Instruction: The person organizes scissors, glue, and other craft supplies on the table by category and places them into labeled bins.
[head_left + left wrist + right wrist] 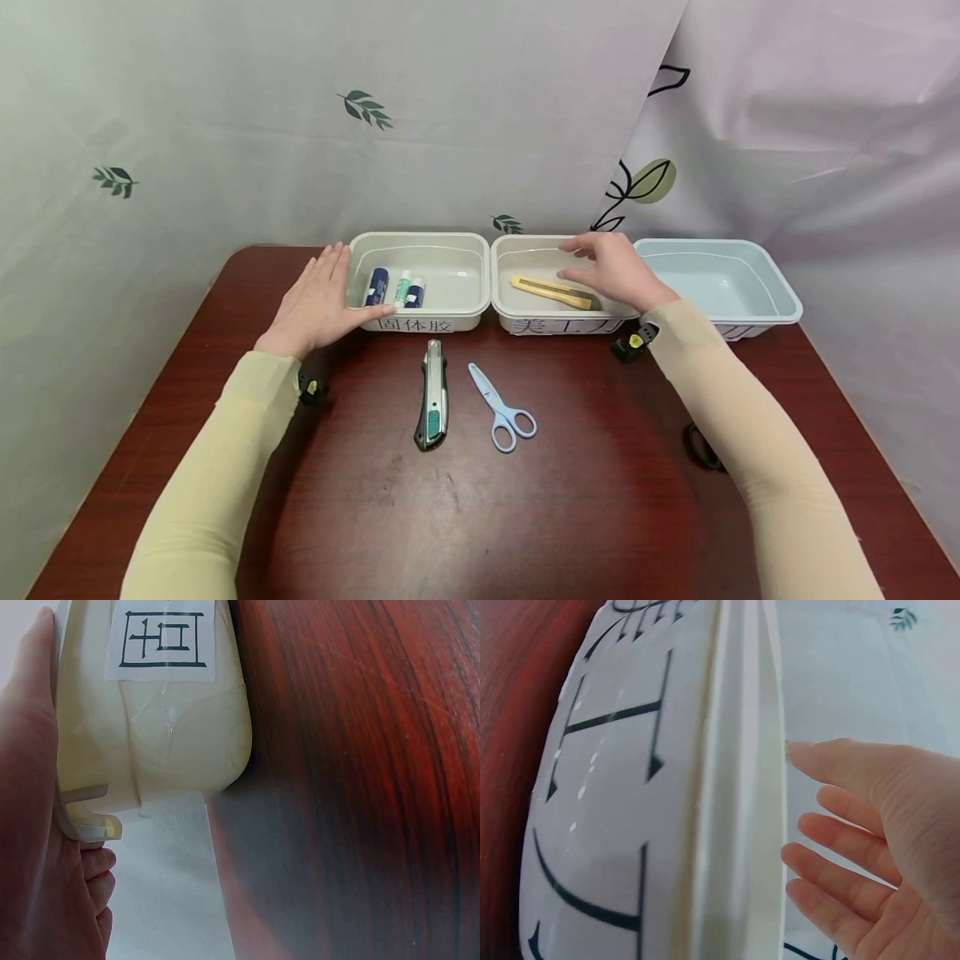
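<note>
My left hand (313,304) rests on the left front corner of a cream bin (461,279), fingers straight along its side rim and thumb along the front rim. Inside that bin stand or lean several glue sticks (377,286). Over the middle cream bin (517,250) is my right hand (611,271), its fingers spread and slightly bent, holding nothing. Below them a yellow box cutter (555,291) lies in the bin. In the right wrist view the thumb and fingers (847,844) appear apart, beyond the bin's rim (739,825).
A silver and black utility knife (432,400) and light blue scissors (498,404) lie on the dark red table (375,517). A light blue bin (720,283) stands at the right, partly behind my right arm. A black loop (703,447) shows beside the right sleeve. Patterned curtains hang behind.
</note>
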Available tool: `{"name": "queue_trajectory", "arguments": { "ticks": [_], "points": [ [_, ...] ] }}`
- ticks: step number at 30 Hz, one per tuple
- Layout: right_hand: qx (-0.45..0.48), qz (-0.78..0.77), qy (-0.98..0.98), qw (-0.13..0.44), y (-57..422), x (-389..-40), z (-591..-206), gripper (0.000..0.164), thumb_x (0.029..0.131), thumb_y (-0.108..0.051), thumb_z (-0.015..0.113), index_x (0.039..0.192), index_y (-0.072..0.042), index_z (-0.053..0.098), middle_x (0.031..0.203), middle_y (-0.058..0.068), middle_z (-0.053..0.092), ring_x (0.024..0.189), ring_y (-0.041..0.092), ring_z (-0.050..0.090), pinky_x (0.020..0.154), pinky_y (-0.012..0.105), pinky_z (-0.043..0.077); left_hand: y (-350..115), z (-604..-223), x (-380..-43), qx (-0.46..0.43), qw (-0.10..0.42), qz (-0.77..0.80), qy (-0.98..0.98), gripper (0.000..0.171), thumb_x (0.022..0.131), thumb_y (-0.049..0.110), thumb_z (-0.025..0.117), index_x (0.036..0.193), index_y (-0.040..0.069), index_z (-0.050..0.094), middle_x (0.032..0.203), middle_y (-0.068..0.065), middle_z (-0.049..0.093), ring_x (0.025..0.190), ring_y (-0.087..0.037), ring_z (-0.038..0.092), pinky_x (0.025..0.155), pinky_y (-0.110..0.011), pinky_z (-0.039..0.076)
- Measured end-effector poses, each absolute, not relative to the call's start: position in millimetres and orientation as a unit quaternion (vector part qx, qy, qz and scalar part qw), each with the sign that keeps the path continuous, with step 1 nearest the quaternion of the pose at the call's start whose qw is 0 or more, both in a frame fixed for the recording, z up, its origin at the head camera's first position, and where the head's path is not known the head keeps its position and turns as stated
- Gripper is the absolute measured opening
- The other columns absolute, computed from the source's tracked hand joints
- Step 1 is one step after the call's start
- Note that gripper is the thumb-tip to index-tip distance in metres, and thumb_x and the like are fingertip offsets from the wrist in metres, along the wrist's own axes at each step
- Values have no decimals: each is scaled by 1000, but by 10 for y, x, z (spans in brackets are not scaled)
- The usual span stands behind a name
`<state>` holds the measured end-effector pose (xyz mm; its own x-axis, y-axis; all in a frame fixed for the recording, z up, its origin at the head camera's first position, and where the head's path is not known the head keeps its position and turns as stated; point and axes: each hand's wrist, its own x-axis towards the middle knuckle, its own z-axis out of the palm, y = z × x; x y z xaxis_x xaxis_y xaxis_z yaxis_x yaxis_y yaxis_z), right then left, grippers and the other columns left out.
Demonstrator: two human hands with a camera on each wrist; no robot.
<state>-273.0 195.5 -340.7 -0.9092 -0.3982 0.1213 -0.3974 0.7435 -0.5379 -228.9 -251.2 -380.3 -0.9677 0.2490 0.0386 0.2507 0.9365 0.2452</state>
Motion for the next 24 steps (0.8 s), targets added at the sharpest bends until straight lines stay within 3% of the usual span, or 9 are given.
{"name": "queue_trajectory", "arguments": {
  "ticks": [18,24],
  "points": [
    [-247,-297,922,-38,1822,-2467,-3216,52,85,-25,85,131,-6,70,126,13,69,119,30,62,103,47,47,-2519,-3794,-2287,-126,5,-126,-984,127,84,83,53,160,-6,5,166,-26,6,154,-37,3,123,-46,-2],
    [-272,-293,914,-73,1742,-2379,-3205,51,82,-25,87,126,-5,72,121,12,71,113,30,66,98,46,50,-2519,-3791,-2287,-125,4,-127,-984,127,84,83,53,160,-6,5,166,-26,7,154,-37,3,123,-47,-1]
  ]
}}
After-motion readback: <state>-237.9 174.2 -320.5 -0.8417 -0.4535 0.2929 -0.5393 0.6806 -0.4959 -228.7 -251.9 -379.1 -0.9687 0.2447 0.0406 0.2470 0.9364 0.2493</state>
